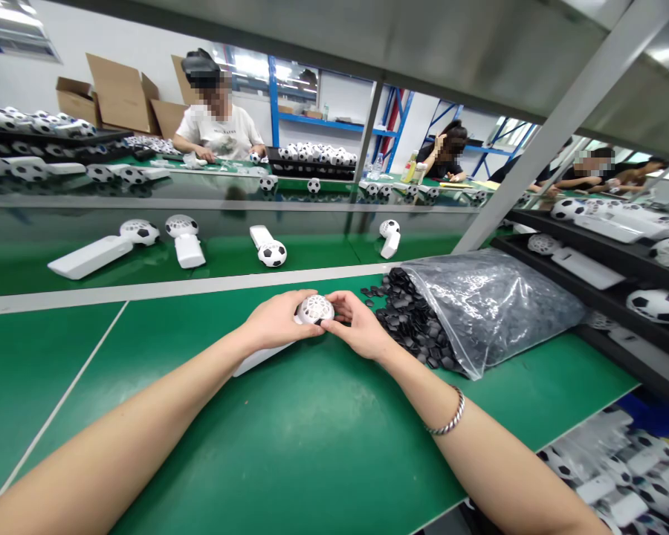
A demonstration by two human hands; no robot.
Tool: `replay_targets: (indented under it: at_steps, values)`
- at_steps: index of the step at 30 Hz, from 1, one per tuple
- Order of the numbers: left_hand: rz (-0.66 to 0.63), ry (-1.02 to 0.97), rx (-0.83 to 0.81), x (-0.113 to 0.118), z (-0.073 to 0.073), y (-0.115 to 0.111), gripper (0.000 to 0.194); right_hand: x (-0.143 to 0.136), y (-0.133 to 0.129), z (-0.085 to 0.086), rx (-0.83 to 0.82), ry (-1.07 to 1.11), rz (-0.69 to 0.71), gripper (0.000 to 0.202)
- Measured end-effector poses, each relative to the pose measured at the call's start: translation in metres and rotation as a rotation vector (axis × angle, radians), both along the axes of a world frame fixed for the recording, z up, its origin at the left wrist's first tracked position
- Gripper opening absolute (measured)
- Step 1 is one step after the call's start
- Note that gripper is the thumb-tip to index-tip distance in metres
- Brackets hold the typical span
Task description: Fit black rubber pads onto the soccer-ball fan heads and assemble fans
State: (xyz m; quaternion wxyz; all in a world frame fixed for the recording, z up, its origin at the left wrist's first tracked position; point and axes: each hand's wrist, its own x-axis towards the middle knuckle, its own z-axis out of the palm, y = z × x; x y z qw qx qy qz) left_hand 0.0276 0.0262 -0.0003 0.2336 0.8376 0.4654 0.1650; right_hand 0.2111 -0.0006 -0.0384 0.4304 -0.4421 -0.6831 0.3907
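In the head view, I am seeing the football-headed device (pixel 317 307) at the frame's centre, its handle (pixel 263 360) pointing lower left. The left hand (pixel 279 321) is gripping the ball's left side; the right hand (pixel 363 328) is pinching its right edge — for good work, the left should be steadying, the right pressing only gently. Right of centre, black pieces (pixel 415 319) from the plastic bag (pixel 505 305) are crowding the right hand — a small obstacle.

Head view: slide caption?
Left hand and right hand on a white ball-headed device; flat black pieces spill from a clear plastic bag.
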Motion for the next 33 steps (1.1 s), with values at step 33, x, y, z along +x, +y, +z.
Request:
replay_targets:
  at_steps: [33]
  values:
    - [-0.161,0.175,0.345,-0.005,-0.001,0.003,0.067,0.024,-0.003,0.030,0.092,-0.317,-0.054,0.013]
